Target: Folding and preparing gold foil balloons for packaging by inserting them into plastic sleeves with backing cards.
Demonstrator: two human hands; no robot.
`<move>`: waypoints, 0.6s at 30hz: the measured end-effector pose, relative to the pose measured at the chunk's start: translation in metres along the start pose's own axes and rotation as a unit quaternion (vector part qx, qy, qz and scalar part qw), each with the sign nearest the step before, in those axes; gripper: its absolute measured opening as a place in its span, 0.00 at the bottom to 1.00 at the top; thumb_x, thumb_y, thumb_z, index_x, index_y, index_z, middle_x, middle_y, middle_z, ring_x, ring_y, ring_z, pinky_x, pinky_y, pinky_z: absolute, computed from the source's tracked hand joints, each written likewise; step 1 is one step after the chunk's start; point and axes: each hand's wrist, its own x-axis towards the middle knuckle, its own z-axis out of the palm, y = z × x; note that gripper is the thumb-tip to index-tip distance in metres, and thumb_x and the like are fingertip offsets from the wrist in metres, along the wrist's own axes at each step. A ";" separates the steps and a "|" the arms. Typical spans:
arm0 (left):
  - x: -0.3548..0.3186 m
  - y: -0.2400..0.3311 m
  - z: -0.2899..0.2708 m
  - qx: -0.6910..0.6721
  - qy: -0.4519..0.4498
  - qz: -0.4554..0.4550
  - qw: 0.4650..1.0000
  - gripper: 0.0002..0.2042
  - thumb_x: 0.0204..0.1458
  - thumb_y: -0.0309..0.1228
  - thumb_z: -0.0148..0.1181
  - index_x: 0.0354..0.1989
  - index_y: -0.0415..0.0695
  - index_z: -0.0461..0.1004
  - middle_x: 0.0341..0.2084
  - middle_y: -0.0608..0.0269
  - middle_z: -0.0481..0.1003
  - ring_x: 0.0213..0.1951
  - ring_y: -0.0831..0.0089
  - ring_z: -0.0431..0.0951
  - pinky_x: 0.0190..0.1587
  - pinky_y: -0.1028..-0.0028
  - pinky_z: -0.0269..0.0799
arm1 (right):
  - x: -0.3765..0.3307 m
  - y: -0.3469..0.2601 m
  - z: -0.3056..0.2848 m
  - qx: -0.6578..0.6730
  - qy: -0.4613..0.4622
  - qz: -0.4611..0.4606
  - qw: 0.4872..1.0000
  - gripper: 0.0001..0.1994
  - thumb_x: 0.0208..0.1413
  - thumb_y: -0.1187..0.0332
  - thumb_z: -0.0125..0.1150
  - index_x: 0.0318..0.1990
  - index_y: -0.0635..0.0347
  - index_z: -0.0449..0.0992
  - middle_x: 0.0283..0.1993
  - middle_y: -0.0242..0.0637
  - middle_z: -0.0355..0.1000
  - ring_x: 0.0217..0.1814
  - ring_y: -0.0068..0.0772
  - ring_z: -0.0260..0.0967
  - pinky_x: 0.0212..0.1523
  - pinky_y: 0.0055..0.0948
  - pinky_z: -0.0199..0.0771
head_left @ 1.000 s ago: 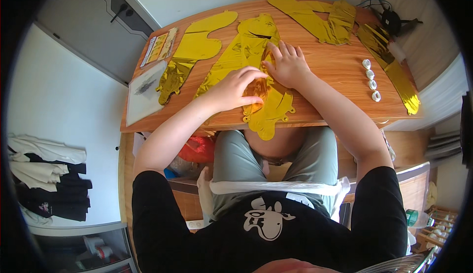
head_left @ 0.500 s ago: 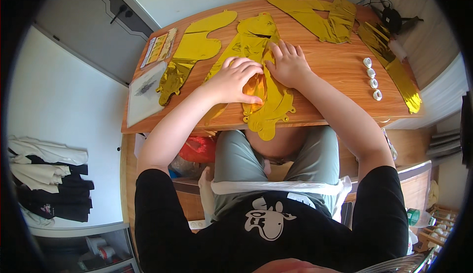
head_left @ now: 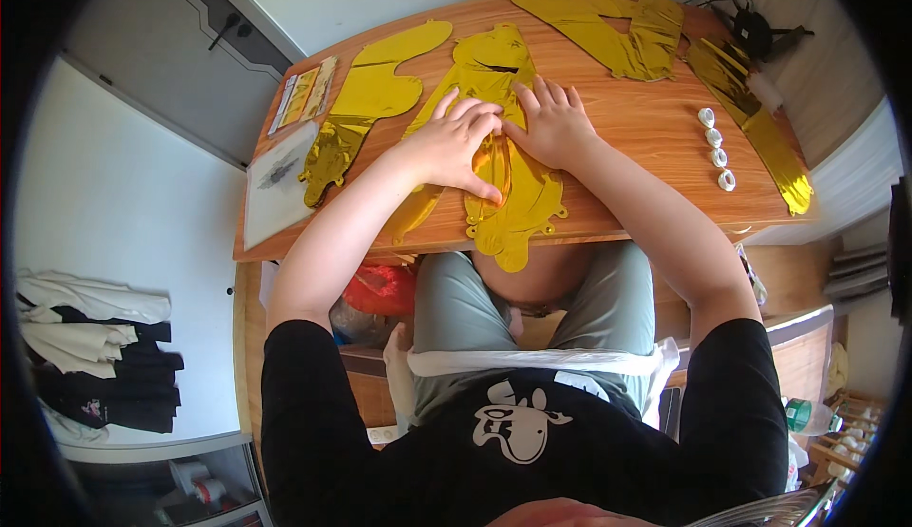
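Gold foil balloon (head_left: 508,199) under flat, spread fingers of left hand (head_left: 456,142) and right hand (head_left: 556,128)

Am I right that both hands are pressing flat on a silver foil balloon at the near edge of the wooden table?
Not quite: in the head view the foil balloon is gold, not silver. The left hand and right hand do press flat on it at the near edge of the wooden table.

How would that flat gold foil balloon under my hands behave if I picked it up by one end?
The flat gold foil balloon would probably flop and drape: it lies thin and wrinkled, with its lower end hanging past the wooden table edge. It likely weighs very little. Its glossy surface looks slippery, so the left hand and right hand pressing it might slide.
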 end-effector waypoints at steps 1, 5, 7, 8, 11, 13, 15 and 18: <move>0.001 0.000 -0.001 0.010 -0.006 0.000 1.000 0.52 0.36 0.73 0.66 0.59 0.39 0.64 0.67 0.51 0.62 0.72 0.51 0.55 0.75 0.41 0.37 | 0.000 -0.001 -0.002 0.006 -0.002 0.000 1.000 0.39 0.66 0.38 0.45 0.74 0.57 0.57 0.75 0.56 0.55 0.78 0.54 0.51 0.76 0.56 0.47; 0.004 0.000 -0.003 0.013 -0.012 0.006 1.000 0.52 0.36 0.75 0.64 0.56 0.37 0.65 0.67 0.49 0.63 0.73 0.52 0.55 0.75 0.39 0.36 | -0.001 0.000 -0.004 0.010 -0.005 0.002 1.000 0.40 0.64 0.35 0.46 0.74 0.55 0.57 0.76 0.55 0.55 0.79 0.53 0.51 0.76 0.55 0.47; 0.004 0.001 -0.002 0.019 -0.008 0.009 1.000 0.52 0.36 0.75 0.64 0.56 0.38 0.65 0.66 0.48 0.63 0.73 0.52 0.55 0.75 0.39 0.36 | 0.000 0.000 -0.007 0.011 -0.027 0.005 1.000 0.42 0.64 0.33 0.43 0.75 0.55 0.56 0.77 0.55 0.53 0.80 0.52 0.48 0.77 0.54 0.44; 0.003 0.000 -0.001 0.025 -0.003 0.012 1.000 0.52 0.36 0.75 0.64 0.57 0.38 0.64 0.66 0.48 0.63 0.73 0.52 0.55 0.75 0.39 0.36 | 0.001 -0.001 -0.008 0.011 -0.048 0.009 0.999 0.44 0.64 0.31 0.39 0.76 0.54 0.54 0.78 0.55 0.51 0.82 0.51 0.44 0.77 0.54 0.42; 0.001 -0.001 0.000 0.020 -0.004 0.009 1.000 0.52 0.37 0.74 0.65 0.58 0.38 0.62 0.67 0.48 0.63 0.73 0.53 0.55 0.75 0.40 0.35 | 0.001 -0.002 -0.009 -0.001 -0.046 0.004 0.999 0.45 0.62 0.29 0.41 0.76 0.54 0.54 0.78 0.55 0.51 0.82 0.51 0.45 0.78 0.53 0.41; 0.000 -0.002 0.000 0.008 -0.005 0.001 1.000 0.53 0.37 0.73 0.66 0.60 0.39 0.60 0.68 0.49 0.63 0.73 0.54 0.55 0.75 0.40 0.34 | 0.002 -0.002 -0.009 0.002 -0.047 0.007 0.999 0.46 0.61 0.28 0.42 0.76 0.54 0.54 0.78 0.55 0.51 0.82 0.51 0.45 0.78 0.53 0.41; -0.001 0.001 -0.001 -0.005 -0.005 -0.005 1.000 0.54 0.37 0.73 0.67 0.63 0.41 0.59 0.68 0.50 0.62 0.73 0.54 0.56 0.76 0.40 0.34 | 0.002 -0.002 -0.009 0.003 -0.048 0.012 0.999 0.47 0.60 0.27 0.43 0.76 0.54 0.54 0.78 0.55 0.51 0.82 0.51 0.45 0.78 0.53 0.41; -0.009 0.009 -0.003 0.005 0.033 -0.010 0.999 0.54 0.38 0.71 0.67 0.68 0.46 0.58 0.70 0.55 0.62 0.74 0.57 0.56 0.76 0.41 0.34 | 0.001 -0.001 -0.008 -0.005 -0.054 0.011 0.998 0.48 0.60 0.27 0.44 0.76 0.54 0.54 0.78 0.55 0.51 0.82 0.51 0.45 0.78 0.53 0.41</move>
